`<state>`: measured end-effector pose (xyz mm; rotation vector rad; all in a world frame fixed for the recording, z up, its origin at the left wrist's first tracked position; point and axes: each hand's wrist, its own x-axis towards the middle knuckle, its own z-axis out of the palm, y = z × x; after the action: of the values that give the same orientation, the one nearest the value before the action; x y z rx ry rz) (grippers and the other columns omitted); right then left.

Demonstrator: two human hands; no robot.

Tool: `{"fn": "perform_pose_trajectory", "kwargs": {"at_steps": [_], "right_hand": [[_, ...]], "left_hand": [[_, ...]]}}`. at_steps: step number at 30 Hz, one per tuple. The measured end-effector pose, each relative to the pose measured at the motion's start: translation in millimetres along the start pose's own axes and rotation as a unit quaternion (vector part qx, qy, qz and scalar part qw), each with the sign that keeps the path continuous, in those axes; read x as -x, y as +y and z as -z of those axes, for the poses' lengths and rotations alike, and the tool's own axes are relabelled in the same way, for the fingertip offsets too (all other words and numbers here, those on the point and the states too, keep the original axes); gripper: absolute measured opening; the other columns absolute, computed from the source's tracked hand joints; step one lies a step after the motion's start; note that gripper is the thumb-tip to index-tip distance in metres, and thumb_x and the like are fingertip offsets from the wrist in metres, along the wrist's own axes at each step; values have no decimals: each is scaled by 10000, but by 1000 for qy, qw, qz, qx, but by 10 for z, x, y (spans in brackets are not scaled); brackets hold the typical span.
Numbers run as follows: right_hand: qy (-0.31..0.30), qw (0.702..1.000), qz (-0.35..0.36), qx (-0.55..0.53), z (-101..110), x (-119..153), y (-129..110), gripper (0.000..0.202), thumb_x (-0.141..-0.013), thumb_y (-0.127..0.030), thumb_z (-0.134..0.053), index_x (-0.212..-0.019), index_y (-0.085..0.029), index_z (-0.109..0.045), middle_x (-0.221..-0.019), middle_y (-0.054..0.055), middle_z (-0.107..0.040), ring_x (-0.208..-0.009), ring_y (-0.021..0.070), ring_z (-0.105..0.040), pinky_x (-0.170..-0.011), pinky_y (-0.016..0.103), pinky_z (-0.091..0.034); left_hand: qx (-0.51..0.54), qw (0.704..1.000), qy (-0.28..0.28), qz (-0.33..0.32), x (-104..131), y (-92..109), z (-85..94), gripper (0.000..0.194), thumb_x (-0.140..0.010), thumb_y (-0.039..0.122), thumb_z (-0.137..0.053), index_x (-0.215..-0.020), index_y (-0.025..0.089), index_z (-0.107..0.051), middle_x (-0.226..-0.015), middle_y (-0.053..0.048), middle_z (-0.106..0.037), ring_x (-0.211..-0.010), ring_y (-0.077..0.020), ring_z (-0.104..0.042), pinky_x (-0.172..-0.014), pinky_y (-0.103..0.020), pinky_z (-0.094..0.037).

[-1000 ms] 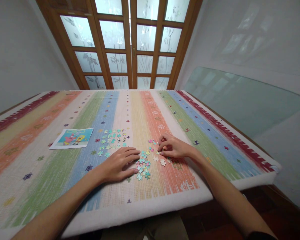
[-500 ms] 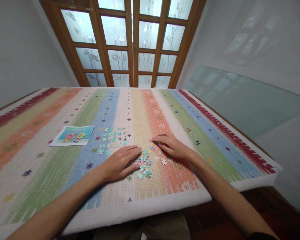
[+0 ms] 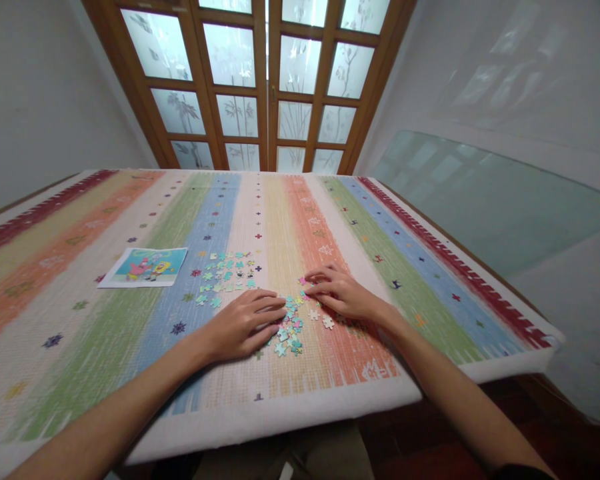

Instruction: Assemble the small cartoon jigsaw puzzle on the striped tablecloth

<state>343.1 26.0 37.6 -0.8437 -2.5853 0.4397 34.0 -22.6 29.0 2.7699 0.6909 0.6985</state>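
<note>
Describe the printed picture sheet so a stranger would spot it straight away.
On the table's striped cloth, look beyond the person's left hand and to its left. The printed sheet lies flat across a green stripe, left of the spread puzzle pieces. Unlike those small loose shapes, it is one whole cartoon scene with a white border.

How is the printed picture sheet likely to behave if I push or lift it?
The picture sheet looks like thin paper, so it would probably be light and flop if lifted by one corner. Lying flat on the striped tablecloth, it seems unlikely to roll or tip. A push against its edge might buckle it rather than slide it cleanly.
</note>
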Motion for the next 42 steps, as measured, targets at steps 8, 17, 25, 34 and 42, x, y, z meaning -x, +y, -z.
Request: {"fn": "perform_pose_trajectory", "kwargs": {"at_steps": [8, 17, 25, 34, 42], "right_hand": [[-3, 1000, 6, -3, 10, 10, -57, 213, -982, -166, -590, -1038, -215, -789, -1193, 111, -683, -1147, 261, -570, -1052, 497, -462], [-11, 999, 18, -40, 18, -10, -191, 146, -945, -209, -660, -995, -223, -797, -1209, 114, -660, -1172, 263, -575, -1048, 490, -469], [-4, 998, 44, -53, -58, -34, -279, 119, -942, -235, -697, -896, -202, -802, -1102, 110, -640, -1100, 246, -563, -987, 446, -482], [-49, 991, 78, -95, -9, -8, -325, 116, -860, -166, -719, -844, -213, -824, -1093, 97, -629, -1004, 223, -542, -916, 409, -477], [-149, 973, 91, -153, 83, 81, -355, 132, -886, -275, -721, -879, -215, -838, -729, -5, -540, -710, 149, -511, -730, 325, -406]], "left_hand": [[-5, 999, 23, -37, -24, 41, -2, 248, -1055, 262, -538, -1219, 217, -719, -1313, -89, -719, -1243, -282, -620, -1036, -500, -540], [14, 999, 10, -44, -41, 82, 11, 253, -1037, 227, -544, -1213, 224, -726, -1237, -51, -758, -1191, -275, -635, -1014, -484, -543], [16, 998, 36, -49, -86, 107, 20, 281, -1045, 216, -529, -1263, 204, -705, -1168, -60, -774, -1129, -256, -640, -973, -458, -549], [-26, 997, 58, -46, -58, 55, -21, 236, -1051, 239, -536, -1196, 187, -715, -1128, -82, -770, -1102, -259, -659, -961, -455, -542], [-44, 996, 68, -35, -36, 31, -4, 234, -1059, 256, -525, -1160, 190, -725, -1105, -81, -764, -1083, -249, -645, -931, -434, -542]]}}
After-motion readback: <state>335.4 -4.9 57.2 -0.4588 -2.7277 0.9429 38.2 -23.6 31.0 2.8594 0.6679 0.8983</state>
